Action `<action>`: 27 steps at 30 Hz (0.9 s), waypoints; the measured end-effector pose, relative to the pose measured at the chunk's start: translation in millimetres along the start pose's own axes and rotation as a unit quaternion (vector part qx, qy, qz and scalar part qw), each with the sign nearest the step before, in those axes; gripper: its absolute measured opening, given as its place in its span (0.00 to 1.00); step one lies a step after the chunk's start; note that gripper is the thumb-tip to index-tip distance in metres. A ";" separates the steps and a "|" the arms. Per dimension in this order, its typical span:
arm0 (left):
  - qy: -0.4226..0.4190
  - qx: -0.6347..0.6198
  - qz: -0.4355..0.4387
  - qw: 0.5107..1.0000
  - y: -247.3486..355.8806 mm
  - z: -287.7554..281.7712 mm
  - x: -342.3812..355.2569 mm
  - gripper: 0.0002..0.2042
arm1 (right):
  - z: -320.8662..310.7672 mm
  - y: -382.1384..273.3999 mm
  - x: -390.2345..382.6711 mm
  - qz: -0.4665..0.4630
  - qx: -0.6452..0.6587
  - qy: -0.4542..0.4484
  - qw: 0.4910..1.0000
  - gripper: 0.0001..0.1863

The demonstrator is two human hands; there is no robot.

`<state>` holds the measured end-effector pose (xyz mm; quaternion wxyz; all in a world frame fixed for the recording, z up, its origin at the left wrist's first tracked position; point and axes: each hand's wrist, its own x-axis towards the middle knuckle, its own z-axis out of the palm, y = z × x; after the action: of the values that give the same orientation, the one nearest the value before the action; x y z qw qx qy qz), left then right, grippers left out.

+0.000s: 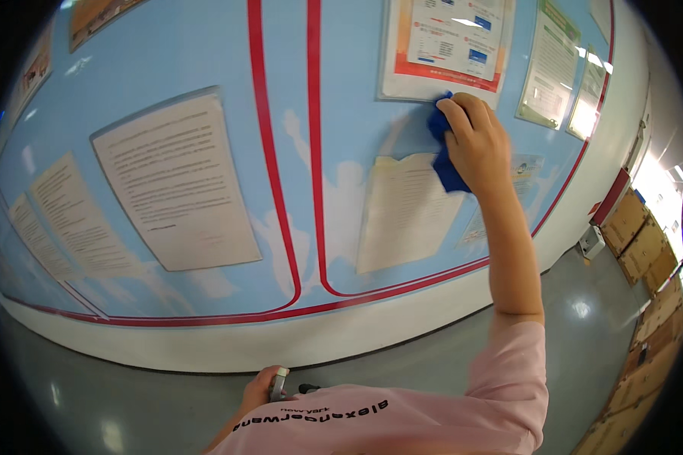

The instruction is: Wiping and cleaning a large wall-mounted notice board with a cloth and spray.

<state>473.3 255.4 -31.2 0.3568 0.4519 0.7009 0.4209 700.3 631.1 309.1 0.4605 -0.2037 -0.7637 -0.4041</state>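
My right hand (pixel 478 140) is raised to the light-blue wall board (pixel 281 98), its fingers closed round a crumpled blue cloth (pixel 449 163). The cloth lies against the board, just below a red-bordered poster (pixel 448 72) in a clear sleeve. Under it hangs a cream printed sheet (pixel 406 212), whose top right corner the cloth overlaps. Low in front of my body, my left hand (pixel 259 388) is closed on a small grey-and-white object (pixel 279 384). What kind of object that is cannot be made out, since my shirt hides part of it.
More printed sheets are fixed on the board, such as a large white page (pixel 178 182) at left and a green-headed notice (pixel 550 64) at right. Cardboard boxes (pixel 630 220) line the right side. Below the board runs a grey floor (pixel 577 303).
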 end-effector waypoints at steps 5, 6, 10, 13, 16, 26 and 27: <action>0.020 -0.041 -0.026 0.999 -21.9 -16.5 -17.2 0.32 | 67.1 -45.2 8.3 0.028 0.179 0.235 0.955 0.23; 0.023 -0.027 -0.031 0.999 -27.4 -20.5 -17.3 0.31 | 79.0 -58.1 9.2 0.091 0.189 0.285 0.935 0.23; 0.036 -0.010 0.000 0.999 -44.7 -38.6 -23.0 0.29 | 81.0 -135.2 13.1 0.020 0.266 0.204 0.942 0.22; 0.037 -0.018 -0.006 0.999 -31.1 -51.5 -28.8 0.28 | 89.1 -184.5 11.8 -0.203 0.262 0.116 0.936 0.15; 0.040 -0.006 0.023 0.999 -31.8 -61.8 -29.3 0.28 | 80.1 -182.3 56.4 -0.336 0.208 0.171 0.903 0.17; 0.082 -0.045 0.033 0.995 -56.2 -74.5 -42.3 0.29 | 36.2 -43.5 272.2 0.168 0.060 0.385 0.905 0.18; 0.078 -0.073 0.011 0.994 -65.3 -74.2 -43.7 0.30 | 38.5 -45.4 273.2 0.168 0.059 0.386 0.905 0.18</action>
<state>400.9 179.3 -56.5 0.3284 0.3980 0.6891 0.5089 513.9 618.6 517.2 0.7912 -0.1299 -0.5033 -0.3223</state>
